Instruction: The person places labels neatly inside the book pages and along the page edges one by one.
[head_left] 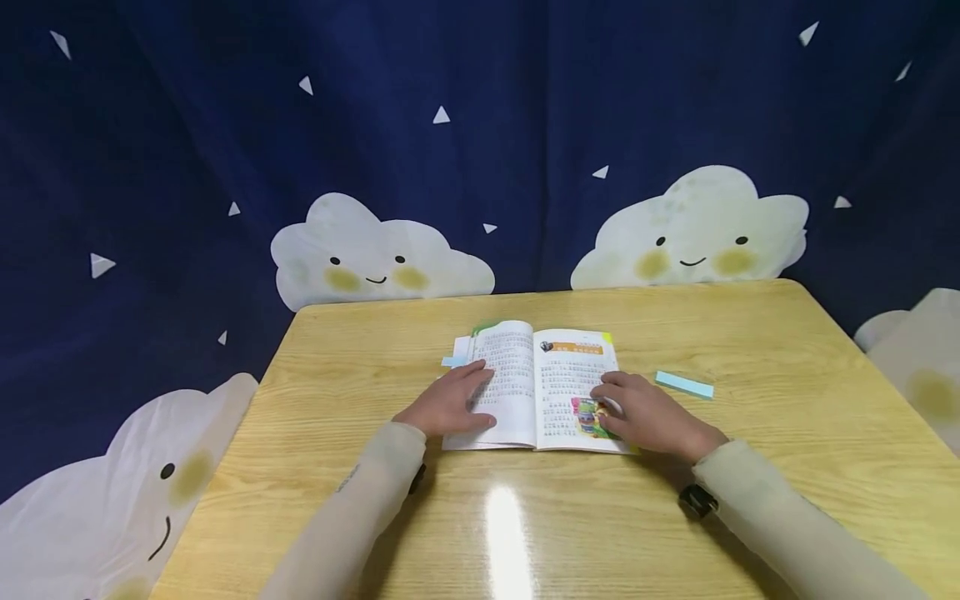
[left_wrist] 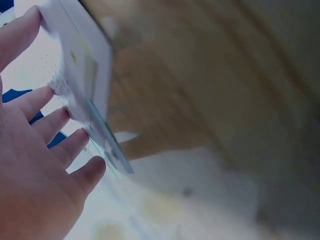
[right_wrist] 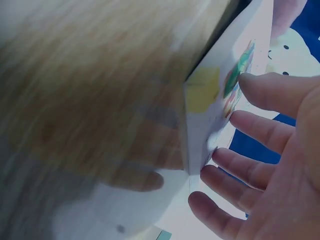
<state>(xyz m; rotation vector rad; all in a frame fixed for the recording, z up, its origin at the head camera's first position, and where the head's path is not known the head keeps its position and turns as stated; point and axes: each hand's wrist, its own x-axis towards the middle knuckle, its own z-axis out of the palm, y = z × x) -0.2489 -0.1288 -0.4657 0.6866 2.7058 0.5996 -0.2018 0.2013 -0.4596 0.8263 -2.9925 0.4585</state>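
Observation:
An open book (head_left: 512,379) lies on the wooden table, its pages printed with small text and, at the lower right, a colourful picture (head_left: 588,417). My left hand (head_left: 453,402) rests on the left page, fingers spread and fairly straight. In the left wrist view the fingertips (left_wrist: 65,114) touch the page near its outer edge. My right hand (head_left: 647,412) lies over the right page's outer edge, with fingers apart. The right wrist view shows its thumb tip beside the picture. A light blue sticky tab (head_left: 453,362) juts from the book's left side.
To the right of the book, a light blue strip (head_left: 684,385) lies on the wooden table (head_left: 360,350). Behind stands a dark blue curtain (head_left: 525,125) with smiling clouds and white triangles. A glare streak crosses the table's front.

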